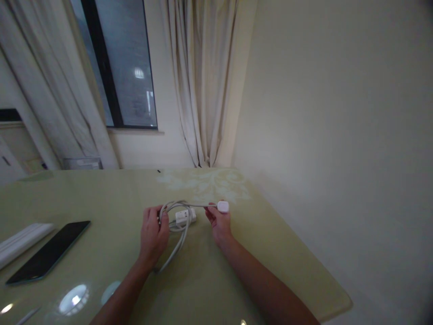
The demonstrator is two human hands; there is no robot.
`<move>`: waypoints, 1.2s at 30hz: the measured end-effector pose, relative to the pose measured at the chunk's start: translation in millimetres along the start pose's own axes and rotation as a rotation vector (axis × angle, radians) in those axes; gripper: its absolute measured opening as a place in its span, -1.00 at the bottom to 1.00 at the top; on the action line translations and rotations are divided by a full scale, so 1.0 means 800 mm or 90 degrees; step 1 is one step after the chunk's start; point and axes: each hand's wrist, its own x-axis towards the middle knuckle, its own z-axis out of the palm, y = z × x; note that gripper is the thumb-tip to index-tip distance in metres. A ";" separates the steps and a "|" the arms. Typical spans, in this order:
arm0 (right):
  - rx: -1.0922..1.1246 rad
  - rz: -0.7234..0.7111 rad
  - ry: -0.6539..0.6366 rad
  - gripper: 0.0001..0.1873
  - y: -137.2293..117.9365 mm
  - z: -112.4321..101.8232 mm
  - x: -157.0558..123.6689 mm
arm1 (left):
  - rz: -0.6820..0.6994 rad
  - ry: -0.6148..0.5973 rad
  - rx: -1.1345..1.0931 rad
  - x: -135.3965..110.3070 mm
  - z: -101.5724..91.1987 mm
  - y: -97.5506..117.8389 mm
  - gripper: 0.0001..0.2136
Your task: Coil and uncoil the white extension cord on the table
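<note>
My left hand [154, 230] is closed around loose coils of a whitish cable [185, 232], which hangs in loops to the right of its fingers. One strand runs straight across to my right hand [219, 225]. There the thumb and fingers pinch the cable beside a small white rounded block [223, 207] at its end. Between my hands, partly behind the loops, is a white power adapter [182, 217] with small dark markings. Whether it rests on the table or hangs from the cable I cannot tell. A lower loop of the cable drops toward my left wrist.
A dark-screened tablet or phone [49, 253] lies on the glossy greenish table [203, 289] at left, beside a long white object [25, 241]. A thin white stick-like thing [28, 316] shows at the lower left. The wall [331, 135] borders the table's right edge; curtains [203, 81] hang behind.
</note>
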 end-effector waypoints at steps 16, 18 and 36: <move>-0.077 -0.061 -0.103 -0.52 -0.016 0.012 -0.020 | -0.031 -0.150 -0.139 -0.015 -0.008 0.018 -0.65; -0.087 -0.050 -0.133 -0.56 -0.014 0.012 -0.026 | 0.002 -0.195 -0.199 -0.020 -0.006 0.022 -0.63; -0.473 -0.419 -0.321 -0.71 -0.019 0.007 -0.039 | 0.178 -0.223 -0.309 -0.051 0.009 0.009 -0.50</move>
